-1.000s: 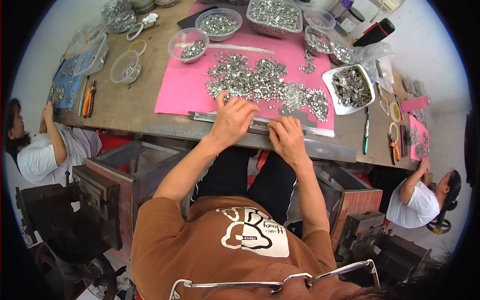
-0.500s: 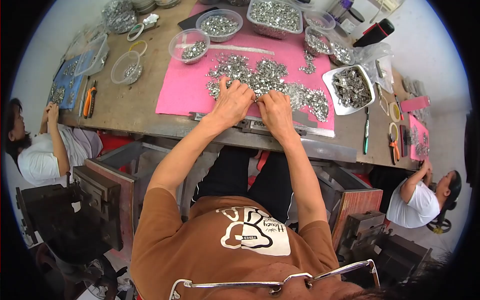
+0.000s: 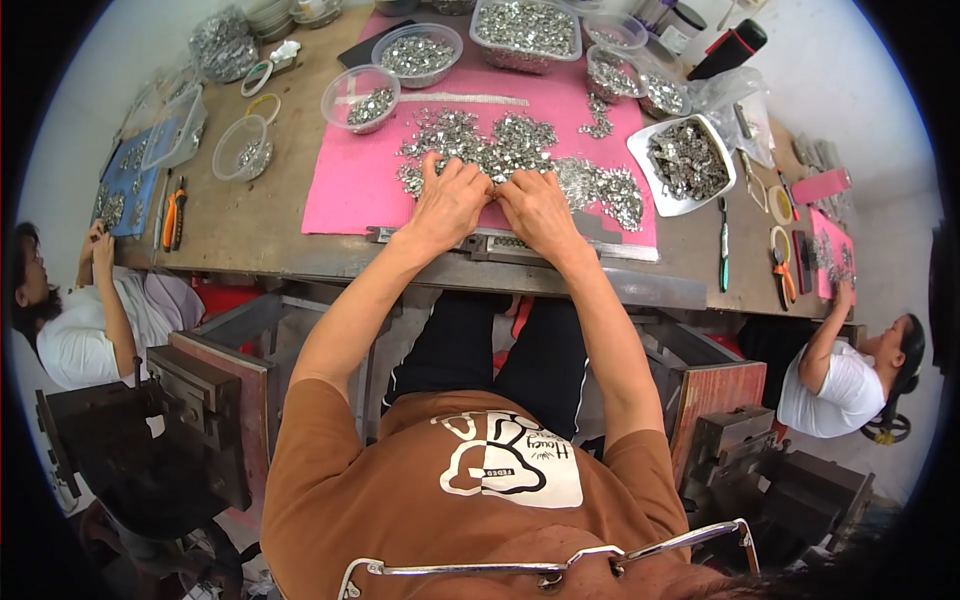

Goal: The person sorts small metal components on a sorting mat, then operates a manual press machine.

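Observation:
My left hand (image 3: 452,208) and my right hand (image 3: 538,212) meet over the near edge of the pink mat (image 3: 345,200). Their thumbs and forefingers are pinched close together; whatever lies between the fingertips is too small to make out. Just beyond my fingers spreads a heap of small shiny metal pieces (image 3: 520,135), with more of them (image 3: 610,195) lying to the right. Below my hands a slim metal fixture (image 3: 505,245) runs along the table's front edge, partly covered by my wrists.
Clear plastic bowls (image 3: 418,55) and a tub (image 3: 527,35) of metal pieces stand at the back. A white dish (image 3: 690,165) holds darker pieces on the right. Pliers (image 3: 175,215) lie left. Co-workers sit at both sides, the left one's hand (image 3: 100,245) near a blue mat (image 3: 135,180).
My hands stay together, having shifted slightly up off the fixture toward the heap. The whole view has moved a little. The right co-worker's arm has reached farther onto their mat.

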Demonstrator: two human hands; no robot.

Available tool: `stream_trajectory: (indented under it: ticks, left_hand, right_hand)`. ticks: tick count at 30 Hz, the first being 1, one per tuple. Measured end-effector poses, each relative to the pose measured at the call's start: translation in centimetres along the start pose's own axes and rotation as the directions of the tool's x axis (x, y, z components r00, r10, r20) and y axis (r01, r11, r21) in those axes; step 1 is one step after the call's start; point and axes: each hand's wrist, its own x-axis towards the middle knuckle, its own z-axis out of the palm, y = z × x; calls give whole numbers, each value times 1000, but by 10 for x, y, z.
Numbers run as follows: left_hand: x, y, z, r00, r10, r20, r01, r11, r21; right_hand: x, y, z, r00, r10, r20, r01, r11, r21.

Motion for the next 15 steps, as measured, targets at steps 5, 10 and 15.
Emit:
stream_trajectory:
  ticks: [5,10,15]
  left_hand:
    - [-2,8,-6,998,-6,-67,2,998,-58]
    - [-13,44,-16,994,-34,-106,13,982,-189]
    - [-23,66,-2,993,21,-112,-51,960,-274]
  right_hand:
    - [0,3,-2,999,3,-39,-3,1000,14]
    - [-29,-4,-43,991,121,-54,-110,979,170]
    - [-63,-20,-56,984,177,-10,-168,946,277]
